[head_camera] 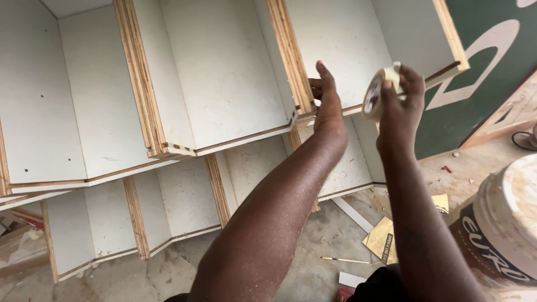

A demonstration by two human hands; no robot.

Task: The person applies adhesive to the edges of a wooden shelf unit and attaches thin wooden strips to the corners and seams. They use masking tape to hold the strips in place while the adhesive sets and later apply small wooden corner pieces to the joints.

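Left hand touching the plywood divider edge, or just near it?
Touching. Head view: the left hand lies flat against the plywood divider edge, no gap visible. The right hand holds a tape roll.

White plywood-edged cabinet (184, 95) on dusty concrete floor (313, 251); green board (481, 78) leaning right; bucket (503, 223).

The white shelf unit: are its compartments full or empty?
Empty: the shelf unit shows only bare white panels; the left hand touches one plywood edge.
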